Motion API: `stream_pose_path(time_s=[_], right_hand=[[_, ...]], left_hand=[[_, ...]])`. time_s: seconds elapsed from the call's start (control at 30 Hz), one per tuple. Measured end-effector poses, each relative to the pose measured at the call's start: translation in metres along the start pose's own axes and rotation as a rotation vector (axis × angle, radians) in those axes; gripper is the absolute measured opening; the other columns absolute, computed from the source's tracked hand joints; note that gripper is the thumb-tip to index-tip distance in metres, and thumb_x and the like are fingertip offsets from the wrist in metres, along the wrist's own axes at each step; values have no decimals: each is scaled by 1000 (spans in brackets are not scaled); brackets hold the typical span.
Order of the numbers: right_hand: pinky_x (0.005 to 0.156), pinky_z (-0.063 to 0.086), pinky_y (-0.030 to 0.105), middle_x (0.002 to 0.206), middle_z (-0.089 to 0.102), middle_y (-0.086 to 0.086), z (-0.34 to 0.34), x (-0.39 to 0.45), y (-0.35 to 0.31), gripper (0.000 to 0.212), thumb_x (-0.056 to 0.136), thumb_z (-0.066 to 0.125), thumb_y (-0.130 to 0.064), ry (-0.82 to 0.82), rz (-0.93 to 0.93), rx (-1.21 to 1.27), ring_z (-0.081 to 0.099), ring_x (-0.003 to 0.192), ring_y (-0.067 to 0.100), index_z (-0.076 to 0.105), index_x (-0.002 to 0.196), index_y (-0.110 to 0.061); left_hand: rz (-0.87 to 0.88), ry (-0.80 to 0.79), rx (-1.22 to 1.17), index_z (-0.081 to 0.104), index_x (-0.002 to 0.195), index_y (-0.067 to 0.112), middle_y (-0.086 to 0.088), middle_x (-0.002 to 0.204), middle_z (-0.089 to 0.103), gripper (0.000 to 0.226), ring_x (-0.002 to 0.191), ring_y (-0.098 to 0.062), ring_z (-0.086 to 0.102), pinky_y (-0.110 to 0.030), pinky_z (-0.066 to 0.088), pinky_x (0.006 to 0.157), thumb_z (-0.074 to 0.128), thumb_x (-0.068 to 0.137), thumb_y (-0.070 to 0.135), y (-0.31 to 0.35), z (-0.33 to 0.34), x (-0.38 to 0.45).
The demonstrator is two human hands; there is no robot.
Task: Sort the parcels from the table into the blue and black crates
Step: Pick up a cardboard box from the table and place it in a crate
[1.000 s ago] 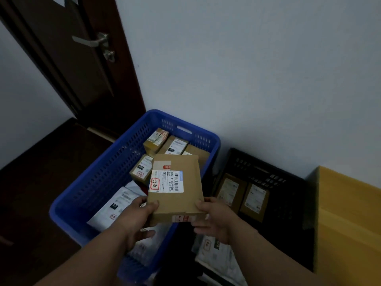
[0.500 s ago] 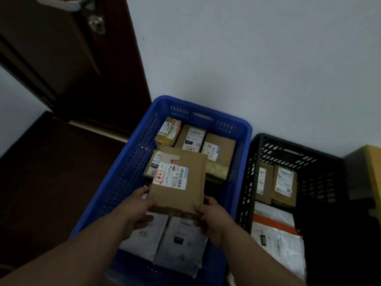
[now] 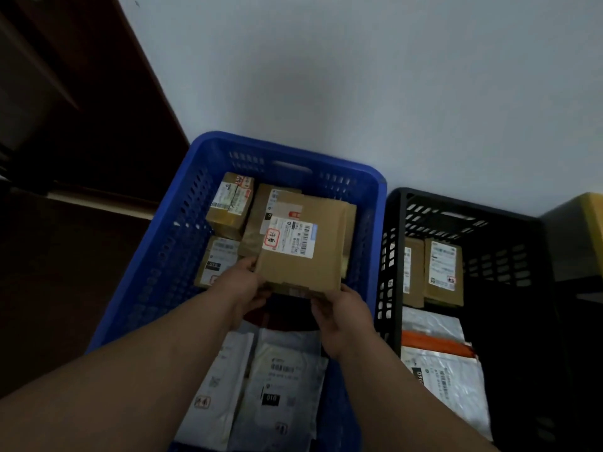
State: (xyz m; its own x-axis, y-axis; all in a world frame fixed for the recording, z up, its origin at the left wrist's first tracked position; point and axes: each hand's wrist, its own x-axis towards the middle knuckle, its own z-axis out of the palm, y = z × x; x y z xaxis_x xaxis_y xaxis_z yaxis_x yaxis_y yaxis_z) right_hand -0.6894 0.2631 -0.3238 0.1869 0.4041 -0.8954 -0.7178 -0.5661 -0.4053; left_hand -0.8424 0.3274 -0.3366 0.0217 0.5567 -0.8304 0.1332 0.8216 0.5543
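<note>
Both hands hold one flat cardboard box (image 3: 303,249) over the blue crate (image 3: 156,256). The left hand (image 3: 243,288) grips its near left corner, thumb on top; the right hand (image 3: 342,316) grips the near right edge from below, fingers curled under. The box is tilted, its far end lying over the boxes at the back of the crate. On its top sits a white shipping label (image 3: 290,238) with barcodes and small print too blurred to read, and a red-bordered sticker (image 3: 271,239) with two handwritten red characters that cannot be made out. A strip of pale tape with a red mark runs above the label.

Under and behind it in the blue crate lie more brown boxes: one at the back left (image 3: 230,203) with several white and red labels, and one at the left (image 3: 217,261) with a black tag reading "010". In the near half lie two grey mailer bags: the left bag (image 3: 215,386) carries a small red-and-white sticker, the right bag (image 3: 284,389) a black tag reading "010".

The black crate (image 3: 509,243) stands touching the blue one on the right, both against a pale wall (image 3: 359,76). It holds two upright brown boxes (image 3: 442,272) with white labels, and grey bags (image 3: 447,376), one with an orange strip and one with a black "010" tag. A yellow surface (image 3: 592,216) shows at the far right edge, a dark wooden door (image 3: 65,93) at the left.
</note>
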Motion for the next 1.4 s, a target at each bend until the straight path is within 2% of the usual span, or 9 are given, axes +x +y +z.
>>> stream_pose_path(time_s=[0.1,0.33,0.5,0.63,0.77,0.97,1.03,1.2,1.4], right_hand=[[77,52,27,114,64,13,4,18,7,48,93,60,-3,5,47,182,62,100,25,50,138,-13],[106,41,37,138,48,17,14,51,15,64,98,47,-2,70,52,274,53,122,27,20,155,-14],[95,42,35,113,59,3,28,63,2,44,96,49,-7,17,67,181,54,104,17,47,140,-17],[87,44,36,108,58,-1,29,72,-5,50,94,50,-8,3,81,107,54,99,14,45,141,-23],[96,45,41,120,60,1,23,66,-1,56,96,51,-11,-67,106,-30,55,112,19,39,144,-34],[92,46,36,113,59,0,12,44,-16,42,98,53,-15,-103,147,-220,58,103,17,45,139,-23],[90,46,35,117,59,3,10,32,-25,33,98,53,-14,-118,156,-264,58,102,17,51,131,-18],[90,47,34,115,57,2,5,-1,-48,15,98,54,-19,-149,145,-375,56,106,19,53,114,-19],[92,44,35,123,56,1,-26,-48,-66,42,96,57,-27,-197,53,-409,53,111,20,49,136,-15]], left_hand=[[0,-28,64,56,121,33,-1,103,66,30,93,-22,62,-30,52,71,51,98,16,2,16,27],[45,-52,70,60,119,27,-1,106,68,29,100,-21,64,-26,55,78,49,98,11,5,56,72],[26,-73,30,49,133,26,-9,116,65,44,105,-28,64,-43,55,93,45,97,2,2,62,84],[23,-145,26,47,133,25,-6,114,66,47,104,-24,65,-32,57,81,51,93,0,3,59,82],[31,-173,120,42,138,35,-2,117,64,54,104,-23,63,-33,55,79,51,95,4,4,51,71],[49,-8,177,21,151,35,12,113,56,67,100,-16,58,-36,52,88,54,97,14,-8,38,41],[54,31,205,23,151,35,3,129,52,67,112,-22,57,-43,49,98,56,95,17,-12,35,26],[81,91,181,37,140,42,6,123,53,56,106,-21,59,-43,52,93,58,93,20,-14,38,-17],[129,93,266,27,151,29,-6,145,43,64,120,-29,53,-49,46,101,58,94,24,-5,58,-73]])
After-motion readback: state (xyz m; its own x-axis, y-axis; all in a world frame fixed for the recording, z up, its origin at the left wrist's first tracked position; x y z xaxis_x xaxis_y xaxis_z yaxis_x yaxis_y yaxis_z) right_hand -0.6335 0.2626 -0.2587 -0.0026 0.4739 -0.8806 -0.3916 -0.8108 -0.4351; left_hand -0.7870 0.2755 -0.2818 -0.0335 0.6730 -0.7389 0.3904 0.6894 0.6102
